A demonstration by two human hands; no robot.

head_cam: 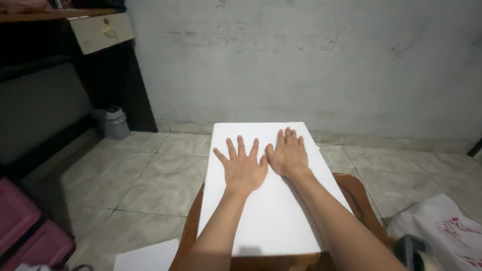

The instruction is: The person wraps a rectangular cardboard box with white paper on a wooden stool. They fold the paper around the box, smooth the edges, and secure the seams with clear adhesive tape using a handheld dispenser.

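Observation:
A large white sheet [261, 221] lies flat on a brown wooden stool [351, 188] right in front of me. My left hand [243, 168] rests palm down on the sheet with its fingers spread wide. Beside it my right hand [287, 155] also lies palm down, its fingers held closer together. The two hands touch at the thumbs. Neither hand holds anything.
A tiled floor [150, 175] stretches to a scuffed grey wall [311, 65]. A small grey bin [113, 122] stands by a dark desk with an open drawer [100, 32] at left. Pink cases [25, 231] sit lower left, another white sheet [148, 257] on the floor, a white bag [447, 231] lower right.

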